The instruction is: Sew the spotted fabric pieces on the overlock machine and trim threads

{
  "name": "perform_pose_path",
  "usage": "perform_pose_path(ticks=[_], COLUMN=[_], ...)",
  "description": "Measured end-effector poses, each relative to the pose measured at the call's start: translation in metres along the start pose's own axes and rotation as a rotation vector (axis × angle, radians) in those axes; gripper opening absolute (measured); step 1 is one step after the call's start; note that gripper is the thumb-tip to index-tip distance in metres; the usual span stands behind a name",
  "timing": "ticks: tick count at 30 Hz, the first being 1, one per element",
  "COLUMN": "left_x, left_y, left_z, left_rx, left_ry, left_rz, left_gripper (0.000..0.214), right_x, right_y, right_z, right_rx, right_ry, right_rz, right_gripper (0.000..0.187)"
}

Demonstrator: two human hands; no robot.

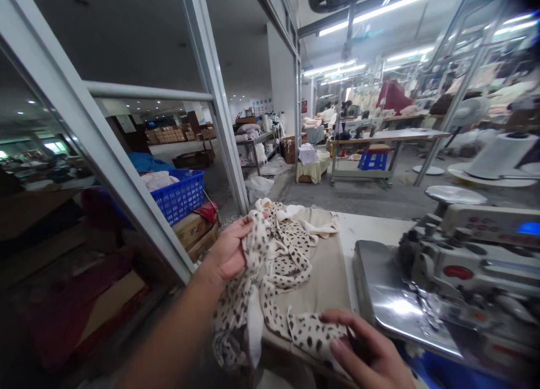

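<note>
A cream cloth with black spots (pixel 291 271) lies bunched on the beige-covered left part of the work table, and some of it hangs over the near edge. My left hand (pixel 230 251) is closed round a gathered fold of this spotted cloth, lifting it at the table's left side. At the near edge, my right hand (pixel 371 349) lies by another end of the cloth, its index finger and thumb apart. That finger's tip touches or hovers just over the cloth; I cannot tell which. Right of the cloth stands an industrial sewing machine (pixel 468 265) with a shiny metal plate (pixel 392 287).
A metal frame post (pixel 225 119) rises just beyond the table's left side. A blue plastic basket (pixel 179 197) with cloth sits on a cardboard box (pixel 189 231) at left. Behind the machine are a round stool (pixel 455 195) and a large thread cone (pixel 504 158). Farther back stands another work table (pixel 396 134).
</note>
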State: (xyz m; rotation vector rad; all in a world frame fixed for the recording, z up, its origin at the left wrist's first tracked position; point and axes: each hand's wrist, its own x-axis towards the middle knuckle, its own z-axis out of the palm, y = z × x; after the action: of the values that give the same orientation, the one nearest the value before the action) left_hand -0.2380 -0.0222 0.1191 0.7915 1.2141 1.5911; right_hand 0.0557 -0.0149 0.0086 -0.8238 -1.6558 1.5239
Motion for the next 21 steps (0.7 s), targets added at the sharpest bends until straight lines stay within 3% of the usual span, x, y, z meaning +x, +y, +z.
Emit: perform_pose_path(ticks=[4, 7, 13, 18, 21], left_x=[-0.029, -0.036, -0.031, -0.032, -0.036], left_y=[-0.014, -0.019, -0.018, -0.016, -0.021], left_z=[0.077, 0.115, 0.139, 0.154, 0.166], left_rx=[-0.324, -0.372, -0.480, -0.458, -0.392], left_ry=[-0.144, -0.175, -0.249, -0.175, -0.208], left_rz=[-0.050, -0.056, -0.017, 0.046, 0.046], left_gripper=[0.032, 0.031, 0.035, 0.040, 0.051], right_x=[0.022, 0.034, 0.013, -0.025, -0.052], right_y=[-0.031, -0.043, -0.055, -0.069, -0.075], right_z=[0.021, 0.020, -0.022, -0.068, -0.096], right_rx=[0.273, 0.416, 0.493, 0.260, 0.175], right_ry=[0.022, 0.030, 0.052, 0.110, 0.224], right_rz=[0.048, -0.013, 0.120, 0.103, 0.097], right_gripper=[0.068, 0.066, 0.046, 0.036, 0.032])
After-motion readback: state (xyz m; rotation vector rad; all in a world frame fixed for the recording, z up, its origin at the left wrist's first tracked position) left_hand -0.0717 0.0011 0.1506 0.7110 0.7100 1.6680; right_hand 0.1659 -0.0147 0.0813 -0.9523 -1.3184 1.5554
